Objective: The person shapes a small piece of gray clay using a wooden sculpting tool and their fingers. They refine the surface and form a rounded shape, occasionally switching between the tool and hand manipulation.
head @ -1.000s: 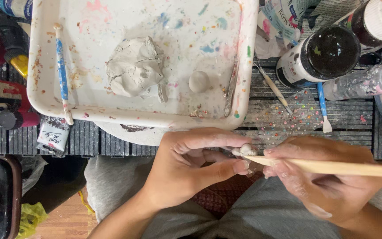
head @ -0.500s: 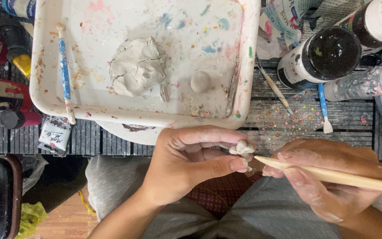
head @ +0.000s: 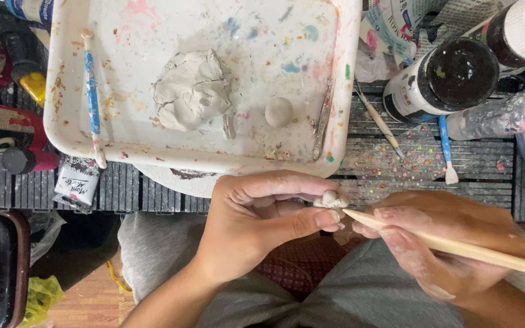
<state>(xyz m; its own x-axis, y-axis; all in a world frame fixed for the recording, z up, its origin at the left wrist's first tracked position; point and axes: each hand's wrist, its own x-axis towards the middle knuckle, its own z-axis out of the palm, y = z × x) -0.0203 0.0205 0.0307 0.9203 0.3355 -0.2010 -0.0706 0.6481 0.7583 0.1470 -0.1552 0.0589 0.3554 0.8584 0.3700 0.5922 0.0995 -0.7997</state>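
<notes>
Now the left hand (head: 256, 225) pinches a small clay piece (head: 330, 199) between its fingers (head: 326, 220), while the right hand (head: 451, 243), fingers closed on a wooden stick (head: 457, 248), touches its tip there. Pressing too hard could dent or split the soft clay.

Small pale clay lump (head: 330, 199) at pointed wooden stick (head: 457, 247) tip

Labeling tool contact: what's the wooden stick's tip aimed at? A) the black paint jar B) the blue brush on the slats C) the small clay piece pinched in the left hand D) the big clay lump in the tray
C: the wooden stick, held in the right hand, has its tip at the small clay piece pinched by the left hand.
</notes>
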